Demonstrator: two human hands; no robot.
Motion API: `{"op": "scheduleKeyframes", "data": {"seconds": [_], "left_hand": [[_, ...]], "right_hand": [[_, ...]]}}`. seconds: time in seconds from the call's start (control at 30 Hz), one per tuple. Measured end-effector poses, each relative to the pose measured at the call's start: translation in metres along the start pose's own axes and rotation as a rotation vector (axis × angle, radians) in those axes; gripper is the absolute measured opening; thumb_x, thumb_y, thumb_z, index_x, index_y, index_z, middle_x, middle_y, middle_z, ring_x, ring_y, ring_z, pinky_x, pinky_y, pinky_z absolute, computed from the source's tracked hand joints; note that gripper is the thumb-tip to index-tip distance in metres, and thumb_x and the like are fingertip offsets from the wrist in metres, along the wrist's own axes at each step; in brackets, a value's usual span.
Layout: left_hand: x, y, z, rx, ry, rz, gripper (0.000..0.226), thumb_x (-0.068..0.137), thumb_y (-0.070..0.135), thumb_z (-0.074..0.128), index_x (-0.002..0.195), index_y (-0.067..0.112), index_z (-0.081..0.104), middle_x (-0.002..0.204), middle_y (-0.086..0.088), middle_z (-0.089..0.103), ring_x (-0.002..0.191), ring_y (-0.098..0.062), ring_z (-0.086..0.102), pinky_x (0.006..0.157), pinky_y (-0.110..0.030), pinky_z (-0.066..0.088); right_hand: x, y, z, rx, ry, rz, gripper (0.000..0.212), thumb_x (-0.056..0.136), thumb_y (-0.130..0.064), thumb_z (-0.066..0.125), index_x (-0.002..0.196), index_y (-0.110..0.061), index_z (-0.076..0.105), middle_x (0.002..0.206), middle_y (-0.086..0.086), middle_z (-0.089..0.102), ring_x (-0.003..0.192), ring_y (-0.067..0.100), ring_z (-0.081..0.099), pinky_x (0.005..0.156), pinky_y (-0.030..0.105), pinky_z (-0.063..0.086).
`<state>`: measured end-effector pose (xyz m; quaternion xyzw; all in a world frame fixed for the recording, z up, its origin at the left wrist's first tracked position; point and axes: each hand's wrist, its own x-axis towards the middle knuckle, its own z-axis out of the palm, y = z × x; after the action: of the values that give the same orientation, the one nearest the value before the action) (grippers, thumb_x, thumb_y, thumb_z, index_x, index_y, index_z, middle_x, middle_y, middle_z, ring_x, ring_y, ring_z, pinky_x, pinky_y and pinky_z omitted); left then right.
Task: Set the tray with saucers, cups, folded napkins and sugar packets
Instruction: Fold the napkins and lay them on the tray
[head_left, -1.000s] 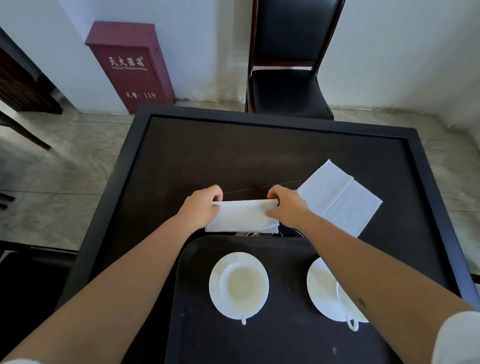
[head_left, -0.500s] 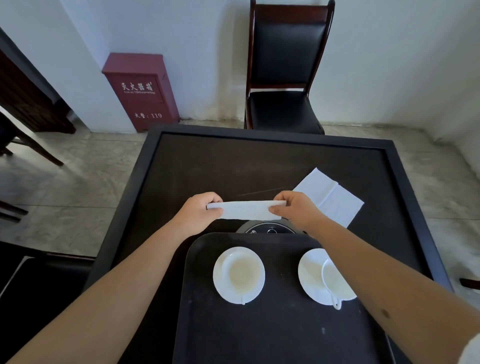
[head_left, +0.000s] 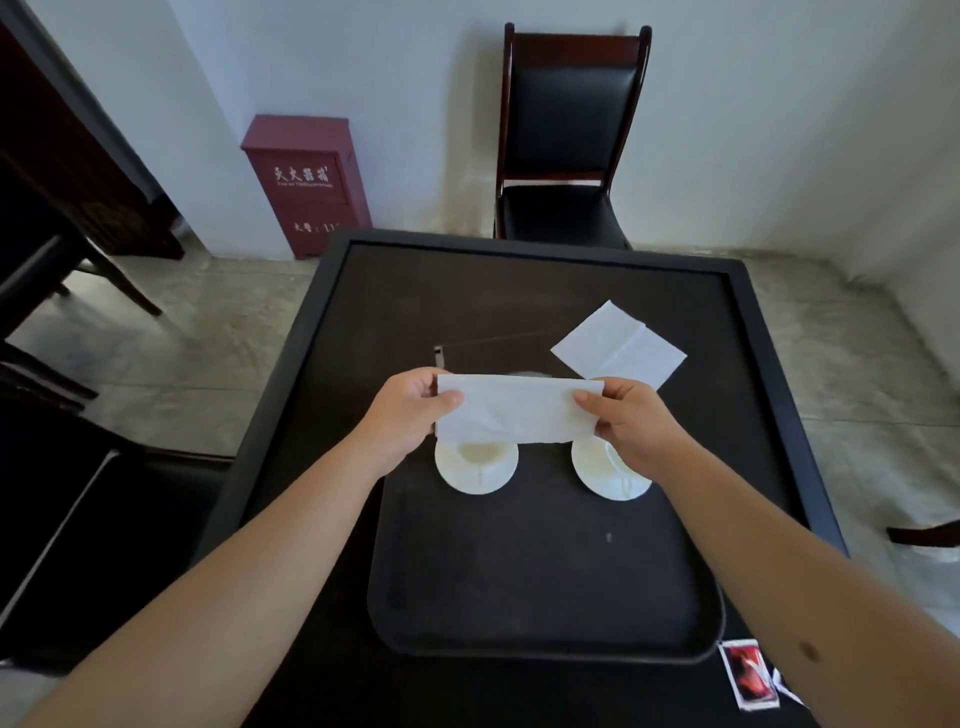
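I hold a folded white napkin (head_left: 514, 410) in the air above the tray's far end. My left hand (head_left: 410, 410) pinches its left end and my right hand (head_left: 628, 421) pinches its right end. Below it, on the black tray (head_left: 545, 587), stand two white saucers with cups: the left cup and saucer (head_left: 476, 467) and the right cup and saucer (head_left: 610, 475). The napkin hides their far rims. A second white napkin (head_left: 618, 345) lies flat on the dark table beyond my right hand. A red sugar packet (head_left: 748, 680) lies by the tray's near right corner.
The dark table (head_left: 363, 291) has a raised black rim. A black chair (head_left: 566, 145) stands against the wall beyond its far edge. A red fire-extinguisher box (head_left: 306, 182) sits on the floor at the far left. Dark furniture fills the left side.
Both hands lifted the napkin off the table and turned its broad face toward me, now above the cups. The camera tilted back, so the whole tray and the sugar packet came into view.
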<state>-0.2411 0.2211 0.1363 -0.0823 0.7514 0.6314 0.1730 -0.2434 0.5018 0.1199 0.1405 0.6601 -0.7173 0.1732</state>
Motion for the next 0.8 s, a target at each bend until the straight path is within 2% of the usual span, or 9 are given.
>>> {"op": "scheduleKeyframes", "data": {"seconds": [0.2, 0.3, 0.4, 0.6, 0.8], "left_hand": [[-0.052, -0.029, 0.013, 0.011, -0.023, -0.11, 0.01, 0.097, 0.017, 0.06, 0.105, 0.019, 0.066, 0.107, 0.0, 0.07, 0.1, -0.016, 0.068, 0.085, -0.04, 0.059], [-0.071, -0.052, 0.017, -0.015, -0.028, -0.146, 0.011, 0.098, 0.016, 0.058, 0.107, 0.019, 0.065, 0.108, -0.003, 0.069, 0.101, -0.019, 0.067, 0.085, -0.041, 0.059], [-0.083, -0.076, 0.02, -0.041, -0.024, -0.196, 0.014, 0.097, 0.015, 0.058, 0.109, 0.019, 0.064, 0.112, -0.004, 0.068, 0.103, -0.021, 0.066, 0.089, -0.041, 0.057], [-0.086, -0.118, 0.024, -0.032, 0.027, -0.298, 0.015, 0.097, 0.013, 0.056, 0.108, 0.019, 0.064, 0.111, -0.004, 0.068, 0.103, -0.022, 0.065, 0.091, -0.046, 0.056], [-0.077, -0.149, 0.025, 0.012, 0.075, -0.371, 0.017, 0.097, 0.012, 0.056, 0.11, 0.022, 0.063, 0.113, -0.002, 0.066, 0.105, -0.021, 0.063, 0.092, -0.046, 0.055]], "right_hand": [[-0.053, 0.048, 0.007, -0.01, 0.061, 0.064, 0.013, 0.094, -0.02, 0.063, 0.103, -0.013, 0.07, 0.104, 0.005, 0.073, 0.097, 0.023, 0.068, 0.07, 0.029, 0.055], [-0.071, 0.074, 0.012, 0.028, 0.022, 0.119, 0.014, 0.093, -0.013, 0.064, 0.107, -0.012, 0.068, 0.107, 0.007, 0.07, 0.098, 0.025, 0.068, 0.071, 0.036, 0.057], [-0.084, 0.097, 0.016, 0.026, 0.012, 0.197, 0.019, 0.089, -0.003, 0.065, 0.106, -0.012, 0.067, 0.104, 0.005, 0.072, 0.096, 0.024, 0.069, 0.07, 0.036, 0.058], [-0.088, 0.134, 0.024, -0.011, 0.064, 0.267, 0.016, 0.089, 0.0, 0.065, 0.101, -0.01, 0.07, 0.104, 0.009, 0.073, 0.096, 0.026, 0.07, 0.074, 0.04, 0.06], [-0.08, 0.162, 0.034, -0.039, 0.136, 0.376, 0.027, 0.091, 0.001, 0.061, 0.105, -0.022, 0.066, 0.111, 0.002, 0.067, 0.103, 0.023, 0.065, 0.074, 0.041, 0.061]]}}
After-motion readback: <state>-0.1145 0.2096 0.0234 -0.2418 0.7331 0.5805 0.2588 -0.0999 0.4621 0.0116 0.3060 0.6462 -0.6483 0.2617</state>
